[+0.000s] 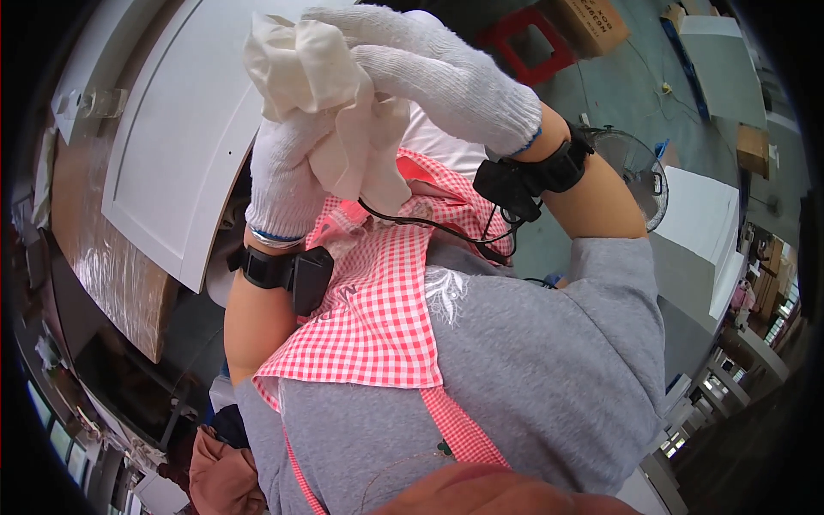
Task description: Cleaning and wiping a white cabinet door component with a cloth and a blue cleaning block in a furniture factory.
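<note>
Both my hands wear white knitted gloves and are raised together over a bunched cream cloth (309, 64). My left hand (287, 167) is under the cloth, closed on it, with most of its fingers hidden by the folds. From the right, my right hand (438, 73) presses its fingers against the top of the bundle and grips it. A loose end of the cloth hangs down in front of my checked red-and-white apron (369, 335). Left of my hands lies a large white panel (184, 129) with a raised border and a small dark hole.
Under the white panel is a brown board wrapped in clear film (129, 275). A standing fan (631, 176) is beyond my right forearm. At the back are a cardboard box (588, 26) and a red frame (498, 39). A black cable (412, 221) runs between my wrist straps.
</note>
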Action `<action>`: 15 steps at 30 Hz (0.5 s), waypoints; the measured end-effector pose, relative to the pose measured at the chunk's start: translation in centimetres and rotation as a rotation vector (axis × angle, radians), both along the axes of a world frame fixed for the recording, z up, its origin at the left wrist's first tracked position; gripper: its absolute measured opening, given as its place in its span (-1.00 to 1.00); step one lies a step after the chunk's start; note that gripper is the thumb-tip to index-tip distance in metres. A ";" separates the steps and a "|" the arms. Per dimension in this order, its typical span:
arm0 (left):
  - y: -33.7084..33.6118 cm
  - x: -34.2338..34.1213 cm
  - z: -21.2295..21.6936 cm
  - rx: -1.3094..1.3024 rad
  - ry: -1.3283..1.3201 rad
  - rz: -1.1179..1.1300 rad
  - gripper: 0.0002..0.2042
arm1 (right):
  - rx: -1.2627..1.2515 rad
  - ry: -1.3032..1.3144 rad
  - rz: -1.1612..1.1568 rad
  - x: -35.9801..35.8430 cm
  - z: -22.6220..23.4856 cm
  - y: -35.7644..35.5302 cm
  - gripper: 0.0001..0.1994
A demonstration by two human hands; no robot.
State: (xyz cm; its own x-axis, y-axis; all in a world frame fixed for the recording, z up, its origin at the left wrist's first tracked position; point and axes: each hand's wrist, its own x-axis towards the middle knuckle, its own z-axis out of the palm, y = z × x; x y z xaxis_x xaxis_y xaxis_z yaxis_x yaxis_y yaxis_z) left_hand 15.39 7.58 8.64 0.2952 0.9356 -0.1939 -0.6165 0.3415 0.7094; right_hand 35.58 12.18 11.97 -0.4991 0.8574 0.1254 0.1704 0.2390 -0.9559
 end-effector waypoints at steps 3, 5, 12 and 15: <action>0.9 1.7 -0.8 0.029 0.140 -0.096 -0.49 | -0.228 0.164 -0.197 3.6 -0.4 -2.6 -0.55; 1.0 2.4 -0.7 0.017 0.260 -0.136 -0.50 | -0.187 -0.169 -0.486 7.8 -4.5 -3.6 -0.63; 1.4 0.9 -0.6 -0.017 0.259 -0.149 -0.50 | -0.698 -0.683 -0.140 14.7 -15.7 -12.0 -0.56; 1.2 0.7 -0.7 -0.009 0.215 -0.136 -0.50 | -0.807 -0.482 -0.299 14.7 -18.8 -13.8 -0.58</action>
State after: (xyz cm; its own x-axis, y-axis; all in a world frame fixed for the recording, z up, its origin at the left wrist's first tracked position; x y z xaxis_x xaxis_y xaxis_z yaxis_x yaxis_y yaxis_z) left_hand 16.07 8.78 7.95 0.3694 0.8880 -0.2740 -0.3992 0.4179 0.8161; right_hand 50.25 -1.65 -6.80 -0.0922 0.6957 -0.7124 0.5315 -0.5706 -0.6260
